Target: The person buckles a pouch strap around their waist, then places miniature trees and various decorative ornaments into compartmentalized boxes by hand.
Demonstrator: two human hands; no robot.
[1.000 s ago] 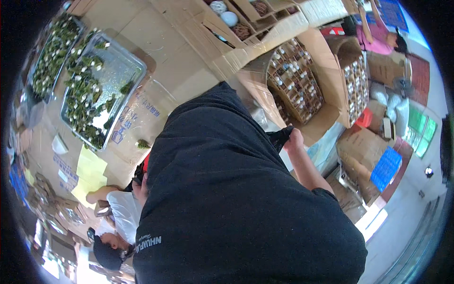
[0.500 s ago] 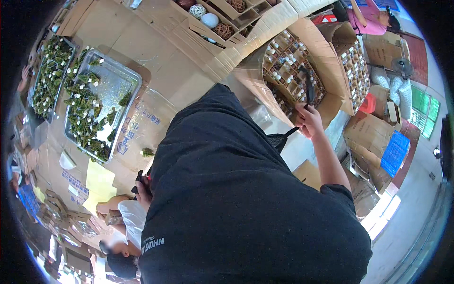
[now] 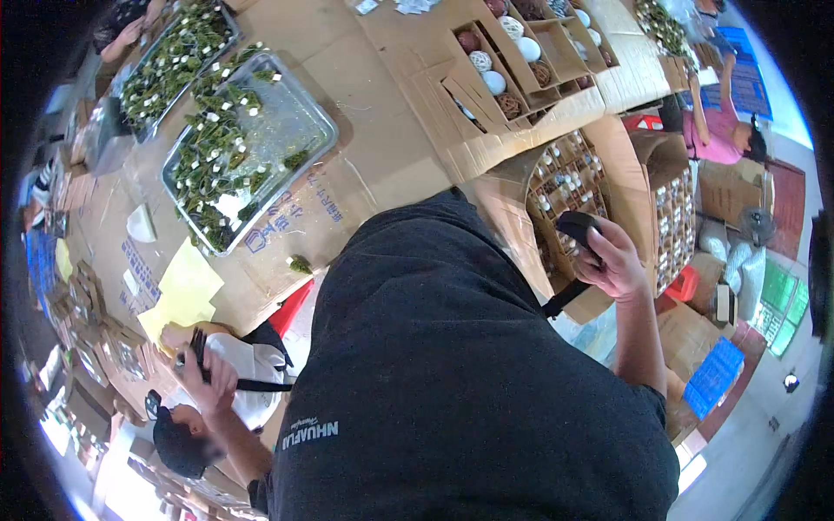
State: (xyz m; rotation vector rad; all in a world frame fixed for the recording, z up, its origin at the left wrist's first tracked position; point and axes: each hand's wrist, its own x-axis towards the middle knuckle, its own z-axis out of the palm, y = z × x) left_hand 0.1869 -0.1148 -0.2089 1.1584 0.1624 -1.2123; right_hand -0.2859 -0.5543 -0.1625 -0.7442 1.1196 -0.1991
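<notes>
The left hand (image 3: 207, 382) was raised at the person's left side, its grip curled in around the bunched black end of the left strap (image 3: 263, 385), which ran across to the side of the dark shirt (image 3: 469, 373). The right hand (image 3: 615, 260) was held out on the other side, its grip bent around the right strap (image 3: 566, 299), also black; a dark loop stood out past the fingers, and the band slanted down to the shirt. Both straps were thus off the bench (image 3: 373, 78), close to the person's body. Behind the left hand, a co-worker in a white top (image 3: 239, 356) leaned near yellow sheets (image 3: 187, 286) at the bench's edge. Beyond them stood a clear tray (image 3: 327, 139), partly filled with green sprigs bearing small white tags, and another tray (image 3: 228, 48) of the same sort beside it. One loose sprig (image 3: 300, 264) lay near the bench's edge, and a red object (image 3: 294, 308) showed just below. Behind the right hand was an open carton (image 3: 624, 165) with many small compartments, and past it a divided cardboard box (image 3: 556, 39) held white and brown balls. A co-worker in pink (image 3: 717, 135) was farther off at the upper right.
</notes>
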